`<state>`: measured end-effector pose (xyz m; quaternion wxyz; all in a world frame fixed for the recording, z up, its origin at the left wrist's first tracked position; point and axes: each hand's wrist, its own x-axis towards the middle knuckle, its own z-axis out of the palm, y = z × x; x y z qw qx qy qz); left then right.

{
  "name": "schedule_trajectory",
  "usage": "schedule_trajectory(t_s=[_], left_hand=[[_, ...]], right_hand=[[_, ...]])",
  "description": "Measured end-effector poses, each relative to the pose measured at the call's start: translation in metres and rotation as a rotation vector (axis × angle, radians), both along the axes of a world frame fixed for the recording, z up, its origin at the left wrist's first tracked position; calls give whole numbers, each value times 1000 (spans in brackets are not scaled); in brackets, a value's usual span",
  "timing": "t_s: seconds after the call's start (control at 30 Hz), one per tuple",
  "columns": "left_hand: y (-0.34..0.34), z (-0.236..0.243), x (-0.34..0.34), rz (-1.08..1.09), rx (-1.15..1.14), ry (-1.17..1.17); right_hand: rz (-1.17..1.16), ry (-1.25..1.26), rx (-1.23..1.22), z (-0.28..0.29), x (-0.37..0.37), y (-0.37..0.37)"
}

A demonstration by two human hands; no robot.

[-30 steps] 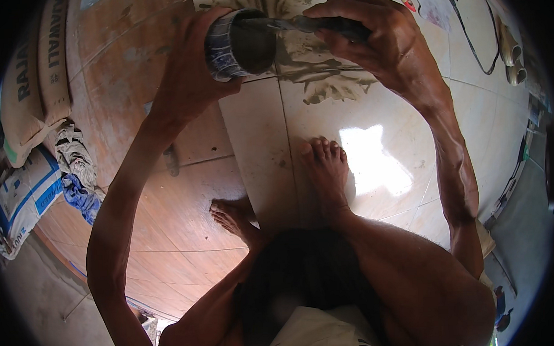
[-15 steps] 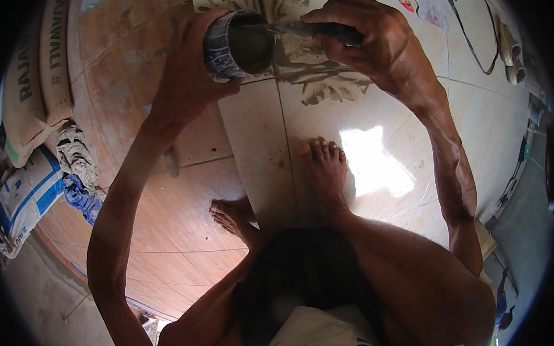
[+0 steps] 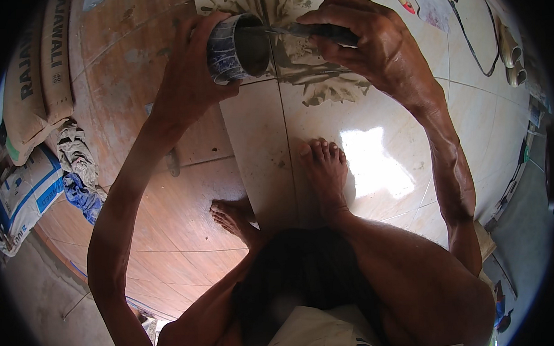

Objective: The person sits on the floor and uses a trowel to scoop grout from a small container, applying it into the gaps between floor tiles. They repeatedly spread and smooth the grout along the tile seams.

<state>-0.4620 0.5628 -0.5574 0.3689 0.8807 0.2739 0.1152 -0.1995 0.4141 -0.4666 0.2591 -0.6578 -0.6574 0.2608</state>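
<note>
The left hand grasps a tilted cup, grey inside, above the tiled floor; the right hand grips a tool by its dark handle; its thin end crosses the cup's mouth.

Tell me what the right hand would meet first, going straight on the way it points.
Pointing left, the right hand would likely meet the cup held in the left hand; depth is unclear.
</note>
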Motion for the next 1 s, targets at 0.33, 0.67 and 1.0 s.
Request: schedule_trajectory(t_s=[0.33,0.67,1.0], left_hand=[[-3,3,1,14,-17,28],[-6,6,6,4,-34,44],[-7,5,12,-17,-16,27]], right_hand=[[7,4,-16,-1,1,-2],[-39,-91,66,-20,3,-9],[18,-14,-15,-13,13,-6]])
